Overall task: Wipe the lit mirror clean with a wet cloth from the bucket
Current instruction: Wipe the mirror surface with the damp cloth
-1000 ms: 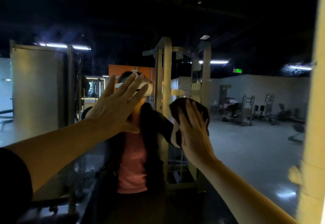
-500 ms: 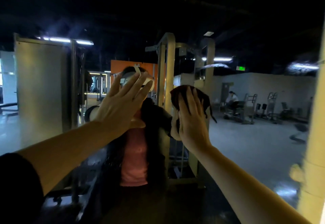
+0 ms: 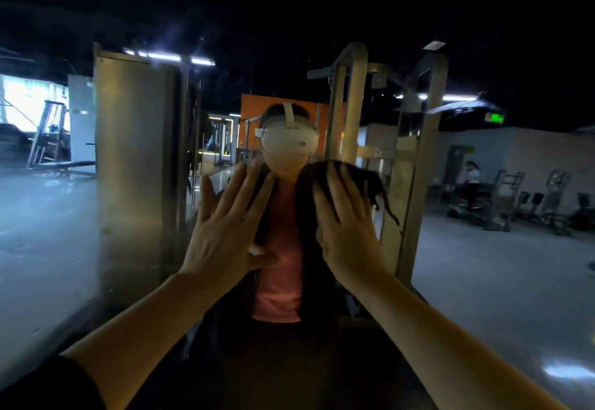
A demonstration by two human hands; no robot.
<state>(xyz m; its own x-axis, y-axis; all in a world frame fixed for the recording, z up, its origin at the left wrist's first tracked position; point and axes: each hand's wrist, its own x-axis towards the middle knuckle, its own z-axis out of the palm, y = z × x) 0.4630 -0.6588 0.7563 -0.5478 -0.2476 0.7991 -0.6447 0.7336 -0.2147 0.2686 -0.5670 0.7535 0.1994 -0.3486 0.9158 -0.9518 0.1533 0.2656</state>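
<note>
Both forearms are bare. A dark sleeve (image 3: 38,384) covers the left upper arm at the frame's lower left corner. In the mirror's reflection the person wears a white headset (image 3: 289,142) with a strap over the head, a pink top (image 3: 280,268), and a dark open jacket (image 3: 314,248).

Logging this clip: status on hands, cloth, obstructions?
Left hand flat on mirror, fingers spread. Right hand presses dark cloth to glass. Nothing in the way.

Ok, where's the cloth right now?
In the head view, the dark cloth is right of centre, pressed flat against the mirror under the right hand, beside the open left hand.
</note>
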